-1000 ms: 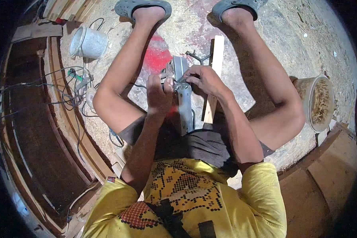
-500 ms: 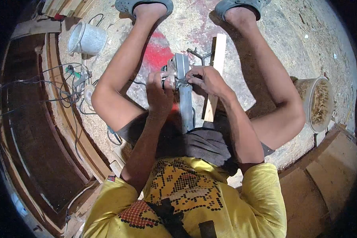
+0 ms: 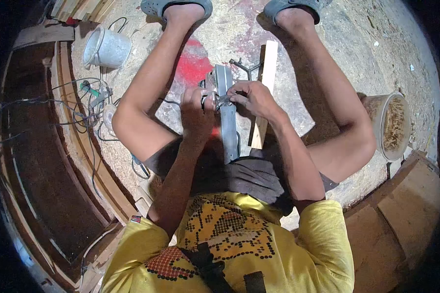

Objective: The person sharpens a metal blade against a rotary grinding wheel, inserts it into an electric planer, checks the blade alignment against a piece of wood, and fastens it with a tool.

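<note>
A white plastic bucket [image 3: 106, 47] stands far left. The left hand [image 3: 196, 111] stays wrapped around the grey metal power tool [image 3: 226, 115] on the floor between the knees; the right hand [image 3: 253, 96] has shifted slightly, fingertips pinching a small fitting on it. A sawdust-filled tub [image 3: 390, 127] sits right.

Long grey metal power tool [image 3: 226, 124] lying between the knees
</note>
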Motion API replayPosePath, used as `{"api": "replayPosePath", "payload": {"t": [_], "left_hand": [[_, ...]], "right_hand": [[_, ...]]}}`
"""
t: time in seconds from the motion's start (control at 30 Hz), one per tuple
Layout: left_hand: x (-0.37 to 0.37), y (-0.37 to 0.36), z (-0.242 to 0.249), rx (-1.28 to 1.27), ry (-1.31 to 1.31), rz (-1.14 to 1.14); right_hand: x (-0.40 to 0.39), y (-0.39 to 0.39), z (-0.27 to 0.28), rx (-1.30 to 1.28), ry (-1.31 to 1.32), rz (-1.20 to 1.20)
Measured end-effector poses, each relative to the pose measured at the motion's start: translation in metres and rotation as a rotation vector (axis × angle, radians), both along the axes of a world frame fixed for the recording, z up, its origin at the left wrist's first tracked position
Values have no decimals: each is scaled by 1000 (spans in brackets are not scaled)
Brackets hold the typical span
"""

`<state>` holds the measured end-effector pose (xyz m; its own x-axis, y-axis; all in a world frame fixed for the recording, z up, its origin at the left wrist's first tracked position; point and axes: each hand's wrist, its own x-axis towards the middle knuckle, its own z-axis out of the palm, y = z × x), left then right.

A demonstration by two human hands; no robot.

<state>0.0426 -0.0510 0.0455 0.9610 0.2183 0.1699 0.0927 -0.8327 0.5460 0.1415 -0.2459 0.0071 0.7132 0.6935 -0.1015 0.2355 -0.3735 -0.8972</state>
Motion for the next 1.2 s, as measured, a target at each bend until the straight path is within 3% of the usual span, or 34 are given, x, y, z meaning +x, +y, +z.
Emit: {"api": "replayPosePath", "payload": {"t": [0.27, 0.33, 0.4, 0.6, 1.2], "left_hand": [[-2, 0, -1, 23, 19, 11], [-3, 2, -1, 46, 41, 12], [-2, 0, 1, 50, -54, -45], [4, -5, 16, 35, -1, -171], [8, -8, 18, 51, 3, -131]], "right_hand": [[0, -1, 1, -28, 22, 59], [-4, 0, -5, -9, -88, 65], [-6, 0, -8, 29, -89, 41], [-18, 3, 0, 86, 7, -75], [-16, -7, -7, 16, -36, -103]]}}
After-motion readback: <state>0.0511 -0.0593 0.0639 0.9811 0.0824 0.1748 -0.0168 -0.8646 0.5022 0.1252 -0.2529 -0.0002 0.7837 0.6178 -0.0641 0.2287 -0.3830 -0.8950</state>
